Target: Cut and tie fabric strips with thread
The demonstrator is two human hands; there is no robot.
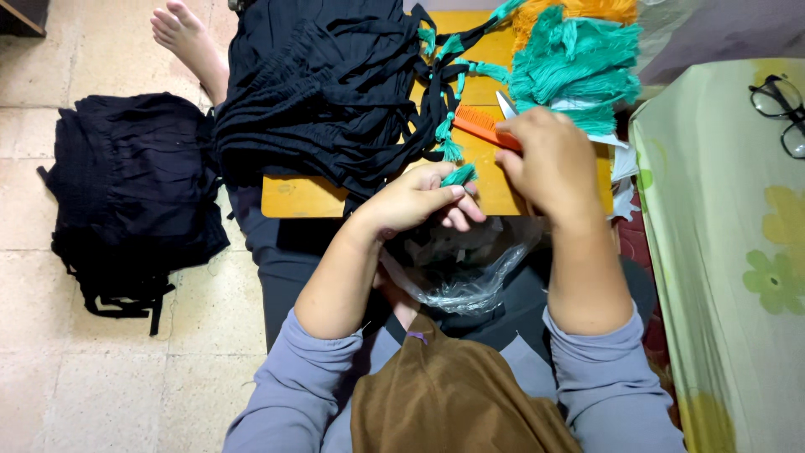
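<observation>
My left hand pinches a small teal tassel at the end of a black cord, just above the front edge of a low wooden board. My right hand is closed around an orange comb, its teeth pointing away from me. A silver blade tip pokes out past the right fingers. Black garments with teal-tipped drawstrings lie piled on the board's left half. A heap of teal tassels sits at the board's far right.
A second pile of black garments lies on the tiled floor at the left. A clear plastic bag rests in my lap. Orange yarn tops the teal heap. A floral cloth surface with eyeglasses is at the right. A bare foot is stretched out ahead.
</observation>
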